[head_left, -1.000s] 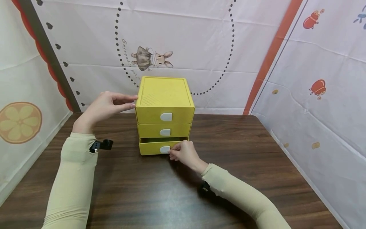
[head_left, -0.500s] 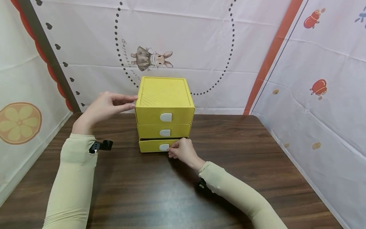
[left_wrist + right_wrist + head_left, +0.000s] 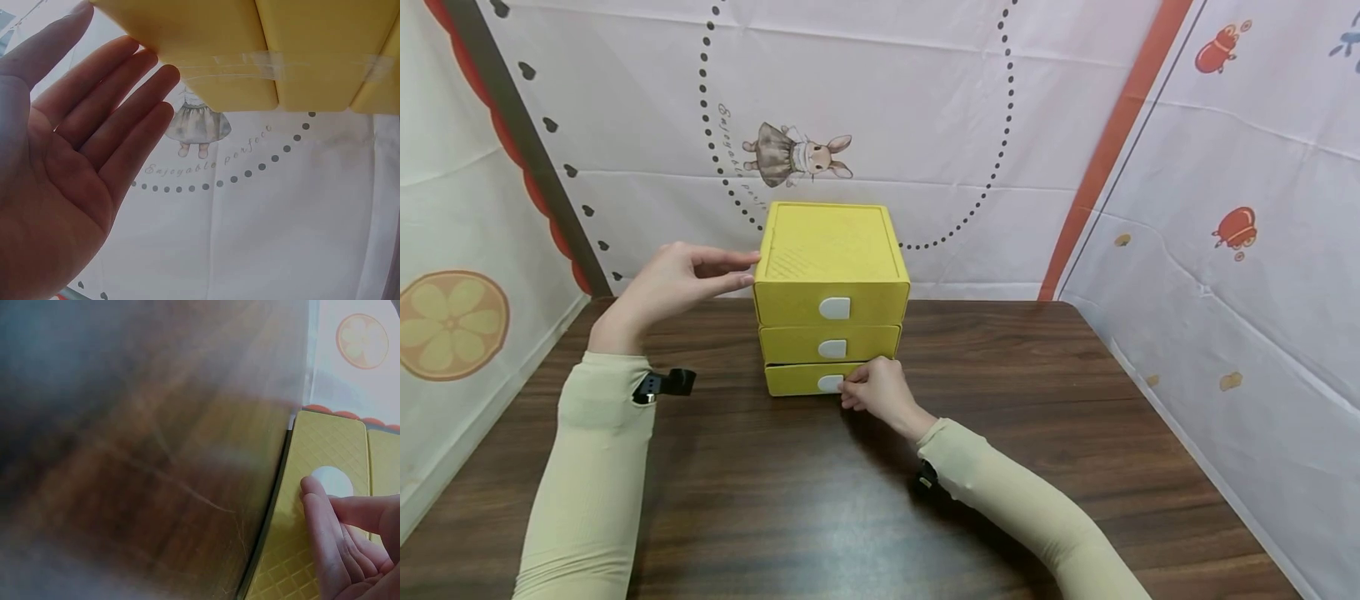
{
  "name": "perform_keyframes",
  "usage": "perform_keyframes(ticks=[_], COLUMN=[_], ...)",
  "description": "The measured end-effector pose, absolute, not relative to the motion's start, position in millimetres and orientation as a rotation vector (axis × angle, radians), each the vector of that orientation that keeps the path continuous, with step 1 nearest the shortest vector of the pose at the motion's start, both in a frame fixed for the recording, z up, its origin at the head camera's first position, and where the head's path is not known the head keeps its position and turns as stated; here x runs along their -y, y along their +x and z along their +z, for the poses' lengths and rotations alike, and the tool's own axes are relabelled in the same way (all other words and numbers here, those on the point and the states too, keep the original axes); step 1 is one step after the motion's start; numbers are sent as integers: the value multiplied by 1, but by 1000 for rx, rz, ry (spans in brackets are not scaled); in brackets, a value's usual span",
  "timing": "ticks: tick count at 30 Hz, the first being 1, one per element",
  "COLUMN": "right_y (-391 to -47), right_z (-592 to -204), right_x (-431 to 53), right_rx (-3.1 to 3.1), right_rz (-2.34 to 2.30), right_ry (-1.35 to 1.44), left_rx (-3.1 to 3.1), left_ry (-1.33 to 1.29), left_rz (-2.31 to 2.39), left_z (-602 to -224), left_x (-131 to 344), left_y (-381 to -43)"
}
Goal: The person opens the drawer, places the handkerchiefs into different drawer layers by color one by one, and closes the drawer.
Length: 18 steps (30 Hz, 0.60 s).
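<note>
A yellow three-drawer box [image 3: 831,242] stands on the dark wooden table. Each drawer front has a white rounded handle. My left hand [image 3: 673,279] is at the box's upper left edge, fingers extended and fingertips against it. In the left wrist view the left hand [image 3: 75,156] shows straight fingers beside the yellow side wall [image 3: 231,81]. My right hand [image 3: 883,392] pinches the edge of the white handle [image 3: 830,384] on the bottom drawer [image 3: 790,381]. In the right wrist view its thumb and finger meet at that handle [image 3: 334,481]. A thin dark gap shows above the bottom drawer.
A white printed cloth [image 3: 925,125] hangs behind the box, with more cloth along both sides of the table [image 3: 1000,358]. Clear tape [image 3: 250,65] runs across the box's side. A black strap [image 3: 666,385] is on the left wrist.
The bottom drawer has slid inward from partly open to nearly closed, and my right hand has moved in with it. My left hand has stayed at the box's upper left edge.
</note>
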State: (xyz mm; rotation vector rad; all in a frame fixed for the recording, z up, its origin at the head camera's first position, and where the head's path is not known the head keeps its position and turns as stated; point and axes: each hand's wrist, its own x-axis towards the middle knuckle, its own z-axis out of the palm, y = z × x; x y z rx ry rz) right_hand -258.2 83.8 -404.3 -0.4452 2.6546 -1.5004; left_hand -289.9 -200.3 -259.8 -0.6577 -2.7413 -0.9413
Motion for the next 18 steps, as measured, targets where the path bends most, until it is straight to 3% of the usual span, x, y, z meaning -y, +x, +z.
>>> perform_keyframes(ticks=[18], right_y=[-261], right_z=[-404], right_x=[-86], right_rx=[-2650], right_rz=[-1451], right_ry=[-449], left_rx=[2678], left_ry=[-674], left_rz=[-999], left_z=[-268], left_x=[200], left_y=[-290])
